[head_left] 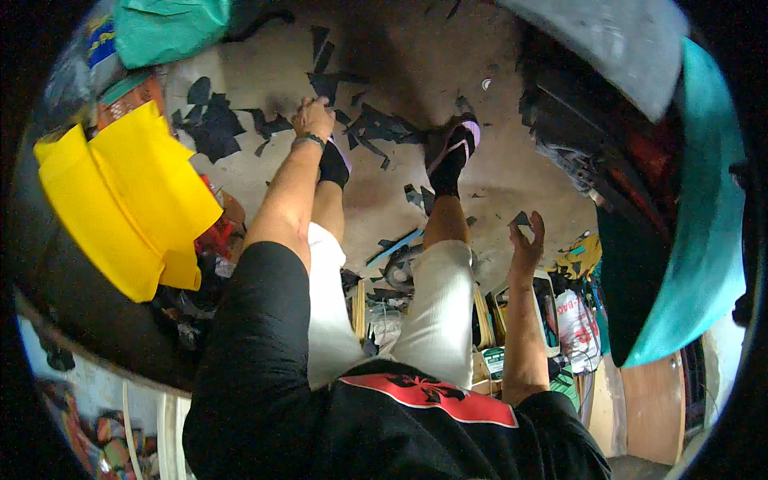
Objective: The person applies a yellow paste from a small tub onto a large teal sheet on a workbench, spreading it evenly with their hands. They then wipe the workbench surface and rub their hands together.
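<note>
My left hand (314, 120) reaches down beside my left foot, its fingers curled together. A black scrap (323, 85) of sheet material lies right at these fingertips; whether they grip it is hard to see. Off to the right, my right hand (526, 250) is raised with thumb and finger curved around a small dark scrap (522, 218), which appears pinched between them. More black offcuts (214, 128) are strewn over the floor at the left, and others (384, 126) lie between my feet.
Yellow folded sheet material (128, 200) stands at the left, below a green bag (170, 30). Teal sheet material (676, 216) hangs at the right beside dark piled cloth. A white printed bag (578, 330) and boxes sit near my right forearm. A blue strip (394, 246) lies by my legs.
</note>
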### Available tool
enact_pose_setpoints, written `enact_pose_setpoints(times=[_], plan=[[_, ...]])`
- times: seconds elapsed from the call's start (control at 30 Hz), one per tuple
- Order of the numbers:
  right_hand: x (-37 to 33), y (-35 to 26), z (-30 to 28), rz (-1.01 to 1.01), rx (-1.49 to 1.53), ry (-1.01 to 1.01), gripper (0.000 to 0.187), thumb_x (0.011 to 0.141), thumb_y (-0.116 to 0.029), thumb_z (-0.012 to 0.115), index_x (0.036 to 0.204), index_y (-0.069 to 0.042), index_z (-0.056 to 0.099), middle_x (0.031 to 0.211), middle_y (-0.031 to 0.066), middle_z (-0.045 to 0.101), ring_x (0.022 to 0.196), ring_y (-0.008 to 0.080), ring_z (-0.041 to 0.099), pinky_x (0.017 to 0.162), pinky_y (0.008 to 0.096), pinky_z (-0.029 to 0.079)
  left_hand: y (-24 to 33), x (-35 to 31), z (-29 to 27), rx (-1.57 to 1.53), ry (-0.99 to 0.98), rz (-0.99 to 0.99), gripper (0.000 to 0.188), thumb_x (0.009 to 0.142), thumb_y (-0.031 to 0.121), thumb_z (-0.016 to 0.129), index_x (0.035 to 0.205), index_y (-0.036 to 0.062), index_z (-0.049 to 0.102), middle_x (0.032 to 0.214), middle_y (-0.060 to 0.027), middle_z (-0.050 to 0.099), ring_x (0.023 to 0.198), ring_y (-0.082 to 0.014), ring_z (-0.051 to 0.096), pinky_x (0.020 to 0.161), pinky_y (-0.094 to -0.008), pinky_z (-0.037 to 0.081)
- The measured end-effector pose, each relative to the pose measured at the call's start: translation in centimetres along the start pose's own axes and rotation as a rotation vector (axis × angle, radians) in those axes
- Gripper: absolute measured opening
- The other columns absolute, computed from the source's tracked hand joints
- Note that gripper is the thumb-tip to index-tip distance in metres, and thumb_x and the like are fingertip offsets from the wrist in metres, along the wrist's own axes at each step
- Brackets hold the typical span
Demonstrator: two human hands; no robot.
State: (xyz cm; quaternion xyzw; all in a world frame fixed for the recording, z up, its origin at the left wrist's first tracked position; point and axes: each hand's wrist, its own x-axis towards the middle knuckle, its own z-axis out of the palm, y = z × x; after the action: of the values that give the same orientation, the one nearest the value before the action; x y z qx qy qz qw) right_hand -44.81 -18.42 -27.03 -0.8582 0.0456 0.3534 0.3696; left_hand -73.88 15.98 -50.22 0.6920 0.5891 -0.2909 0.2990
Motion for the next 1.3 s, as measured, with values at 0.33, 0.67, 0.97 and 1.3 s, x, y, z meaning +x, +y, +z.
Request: enact_pose_setpoints(times=[0.33, 0.67, 0.97, 1.3], plan=[[1.1, 3.3, -0.3, 0.045, -0.384, 0.033, 0.066, 0.079, 0.001, 0.071, 0.138, -0.006, 0.042, 0.126, 0.0114, 0.049, 0.086, 0.0176, 0.062, 0.077, 0.0289, 0.05, -0.7, 10.1, 3.6, 0.372, 0.129, 0.23, 0.043, 0.088, 0.016, 0.054, 0.131, 0.0173, 0.051, 0.135, -0.0066, 0.047, 0.126, -0.028, 0.045, 0.104, -0.0531, 0.033], [3.2, 2.1, -1.0, -0.056, -0.459, -0.062, 0.059, 0.08, -0.005, 0.072, 0.133, -0.005, 0.047, 0.131, 0.0112, 0.051, 0.102, 0.0202, 0.06, 0.078, 0.0313, 0.054, -2.7, 12.0, 5.8, 0.471, 0.3, 0.41, 0.029, 0.085, 0.018, 0.059, 0.114, 0.0141, 0.061, 0.117, -0.005, 0.056, 0.115, -0.0246, 0.05, 0.096, -0.0486, 0.035], [1.1, -2.5, 5.9, 0.037, -0.314, -0.174, 0.079, 0.08, -0.006, 0.071, 0.147, -0.017, 0.031, 0.125, 0.0146, 0.05, 0.094, 0.0212, 0.061, 0.078, 0.0302, 0.052, 0.1, 3.2, -1.0, -0.601, -0.184, 0.371, 0.022, 0.073, 0.019, 0.076, 0.08, 0.0056, 0.059, 0.072, -0.0111, 0.062, 0.069, -0.0264, 0.06, 0.066, -0.038, 0.047], [-10.0, -17.7, 10.1, -0.126, -0.753, -0.316, 0.112, 0.072, -0.013, 0.076, 0.152, -0.02, -0.002, 0.122, 0.0252, 0.054, 0.107, 0.0403, 0.058, 0.09, 0.0462, 0.047, 11.2, -23.1, -20.9, -1.373, -0.702, 0.239, 0.034, 0.086, 0.009, 0.069, 0.115, 0.004, 0.051, 0.093, -0.0037, 0.067, 0.084, -0.0082, 0.06, 0.072, -0.0218, 0.046]])
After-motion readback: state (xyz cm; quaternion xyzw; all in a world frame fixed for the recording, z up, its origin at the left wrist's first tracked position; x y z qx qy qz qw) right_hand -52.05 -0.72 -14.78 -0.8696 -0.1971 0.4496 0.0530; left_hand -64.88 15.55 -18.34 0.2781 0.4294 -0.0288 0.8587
